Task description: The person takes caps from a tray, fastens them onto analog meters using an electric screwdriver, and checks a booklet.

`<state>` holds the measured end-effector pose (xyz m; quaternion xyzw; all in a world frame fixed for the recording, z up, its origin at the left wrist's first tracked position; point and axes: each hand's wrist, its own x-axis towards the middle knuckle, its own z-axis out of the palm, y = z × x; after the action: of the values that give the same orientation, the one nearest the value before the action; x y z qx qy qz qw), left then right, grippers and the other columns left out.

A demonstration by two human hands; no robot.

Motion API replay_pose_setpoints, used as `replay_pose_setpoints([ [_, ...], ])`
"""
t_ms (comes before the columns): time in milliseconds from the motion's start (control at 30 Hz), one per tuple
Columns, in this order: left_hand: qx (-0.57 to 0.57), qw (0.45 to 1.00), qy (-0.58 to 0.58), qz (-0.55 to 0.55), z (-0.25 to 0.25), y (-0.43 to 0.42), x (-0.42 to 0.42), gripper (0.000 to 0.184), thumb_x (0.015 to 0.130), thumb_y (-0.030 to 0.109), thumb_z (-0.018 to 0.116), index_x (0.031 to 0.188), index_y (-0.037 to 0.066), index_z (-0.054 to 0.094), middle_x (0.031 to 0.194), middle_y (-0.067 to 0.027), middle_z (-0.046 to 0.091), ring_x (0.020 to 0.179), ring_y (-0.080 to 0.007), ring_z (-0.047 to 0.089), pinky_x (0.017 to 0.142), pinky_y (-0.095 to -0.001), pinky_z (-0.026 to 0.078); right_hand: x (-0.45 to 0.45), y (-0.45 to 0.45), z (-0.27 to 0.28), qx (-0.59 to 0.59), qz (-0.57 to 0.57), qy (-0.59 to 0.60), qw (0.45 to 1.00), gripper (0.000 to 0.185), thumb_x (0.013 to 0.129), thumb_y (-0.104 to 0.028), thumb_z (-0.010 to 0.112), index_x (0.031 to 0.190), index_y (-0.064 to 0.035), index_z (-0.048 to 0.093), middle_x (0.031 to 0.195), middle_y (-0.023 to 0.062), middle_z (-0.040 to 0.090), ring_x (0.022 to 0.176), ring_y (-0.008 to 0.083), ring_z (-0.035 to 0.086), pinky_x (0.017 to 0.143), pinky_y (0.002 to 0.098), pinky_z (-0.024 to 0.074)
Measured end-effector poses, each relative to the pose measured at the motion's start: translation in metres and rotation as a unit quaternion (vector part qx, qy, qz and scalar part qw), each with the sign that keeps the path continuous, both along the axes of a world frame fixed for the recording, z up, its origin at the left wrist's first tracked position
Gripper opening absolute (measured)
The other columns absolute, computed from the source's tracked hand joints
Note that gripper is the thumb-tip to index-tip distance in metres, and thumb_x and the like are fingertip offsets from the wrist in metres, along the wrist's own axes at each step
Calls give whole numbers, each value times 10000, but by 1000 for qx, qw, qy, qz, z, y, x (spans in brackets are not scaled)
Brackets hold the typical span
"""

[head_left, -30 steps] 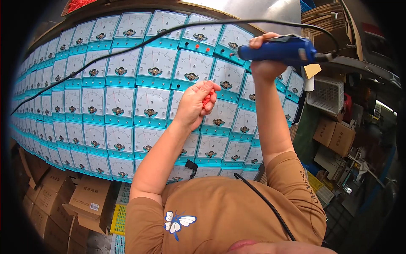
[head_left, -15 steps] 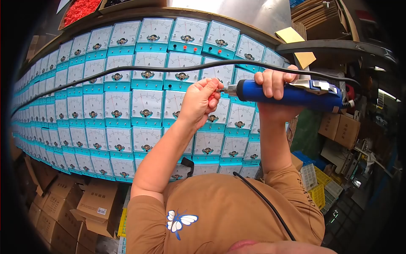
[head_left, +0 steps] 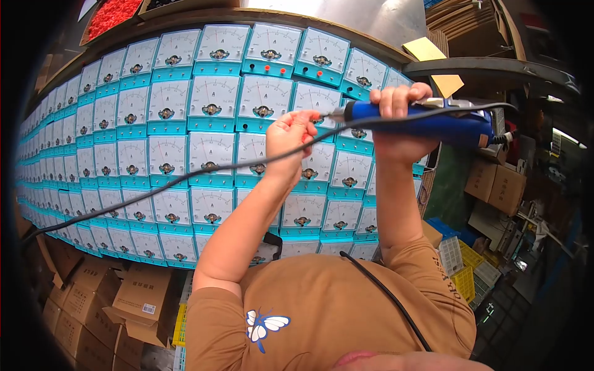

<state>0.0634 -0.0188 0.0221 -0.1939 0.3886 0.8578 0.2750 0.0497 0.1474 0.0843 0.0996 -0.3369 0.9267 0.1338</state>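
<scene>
While the right hand (head_left: 403,146) wraps the driver (head_left: 465,126), its fingers closed over the top and its palm below, the left hand (head_left: 286,140) meets the driver's tip (head_left: 336,114) from the other side. In the head view, the left hand is mostly curled, with thumb and forefinger pinched close at the tip; a little red shows among its fingers, but what exactly is held there is too small to tell. The driver lies nearly level, pointing at the left hand, above the meters (head_left: 212,149).

Those meters stand in close rows beneath both hands and spread far out to the left of the left hand. Just beyond the left hand, a few carry red posts (head_left: 267,68) and black ones along their turquoise edges. The cord (head_left: 204,172) runs in front of the left wrist and on across the driver and the right hand's fingers.

Far beyond the left hand, off to its left, are red pieces (head_left: 114,17) in a tray, with black pieces (head_left: 162,3) beside them. Yellow sheets (head_left: 425,49) lie beyond the right hand. Boxes (head_left: 495,187) and baskets (head_left: 465,282) sit to the right of the right arm, and cartons (head_left: 141,295) are stacked left of the left elbow.
</scene>
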Motion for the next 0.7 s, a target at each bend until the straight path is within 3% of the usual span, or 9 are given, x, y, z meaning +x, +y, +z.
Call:
replay_pose_setpoints([
  [67,14,1000,-7,19,-14,-8,-3,206,966,154,470,1017,-12,581,727,-29,557,477,-28,421,375,-161,268,-15,14,-9,72,-80,34,994,467,881,-449,393,978,-22,552,648,110,552,628,235,530,753,395,412],
  [133,55,998,6,-43,-18,-18,-2,222,969,167,456,1020,-17,569,731,-41,557,483,-36,431,375,-160,279,-31,26,-19,135,-134,26,981,469,889,-435,374,989,-10,546,657,128,560,637,245,548,711,389,436],
  [167,68,996,0,-58,-16,-20,0,223,973,173,446,1007,-10,570,728,-39,558,489,-36,440,378,-158,285,-37,27,-24,167,-156,3,974,518,881,-475,352,996,-28,586,645,102,541,646,218,516,792,393,385],
  [267,97,991,-15,-90,-12,-23,4,236,982,191,425,975,5,570,725,-39,563,505,-36,458,384,-154,300,-54,26,-39,180,-128,32,975,478,898,-429,372,944,11,552,651,139,564,616,241,567,677,374,467],
  [467,123,984,-22,-124,-26,-29,11,228,973,195,445,878,23,561,726,-48,567,473,-42,447,368,-141,286,-67,24,-63,180,-93,-2,979,543,881,-510,331,917,-21,565,662,123,575,633,235,557,737,373,420],
  [700,89,988,-9,-122,-18,-21,6,199,962,184,486,876,25,570,721,-49,565,474,-35,452,370,-142,288,-61,-3,-59,246,-73,-6,966,507,882,-498,387,903,-14,536,714,129,581,646,233,582,642,338,468],
])
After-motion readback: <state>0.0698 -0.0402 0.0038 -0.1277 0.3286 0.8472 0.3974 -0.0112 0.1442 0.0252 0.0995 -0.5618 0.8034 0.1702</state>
